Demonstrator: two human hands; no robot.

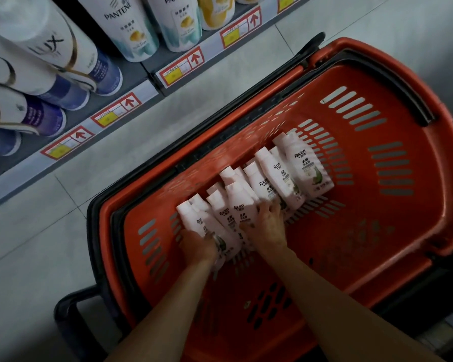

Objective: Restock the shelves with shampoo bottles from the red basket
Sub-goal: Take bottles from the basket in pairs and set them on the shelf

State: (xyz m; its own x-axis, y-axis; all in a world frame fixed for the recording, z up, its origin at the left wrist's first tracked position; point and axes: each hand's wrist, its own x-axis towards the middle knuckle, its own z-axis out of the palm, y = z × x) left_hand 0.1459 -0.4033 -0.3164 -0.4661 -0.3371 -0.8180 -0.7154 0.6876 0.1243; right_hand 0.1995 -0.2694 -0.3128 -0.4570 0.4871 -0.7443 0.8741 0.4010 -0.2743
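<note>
Shampoo bottles (259, 184) lie in a slanting row on the floor of the red basket (392, 231), overlapping one another like tiles, their caps pointing toward the shelf side. Both hands reach down into the basket at the near end of that row. The left hand (198, 246) sits at the very end, its fingers curled round the base ends of the last few bottles, the back of the hand facing up. The right hand (268, 228) is just beside it, a little further along the row, thumb lying across one label and fingers hooked over the far side, so it clasps a bunch of bottles between them. The rest of the row stretches away beyond the right hand, untouched.

The bottles are small and pale, white with a pinkish cast, with flat caps, dark "Racien" lettering and a green picture low on the label.

Beside the basket, across a strip of grey tiled floor (50, 218), runs a shelf (147, 91) with red-framed price tags (119, 109), carrying Lux bottles (45, 48) and Pantene bottles (126, 24).
</note>
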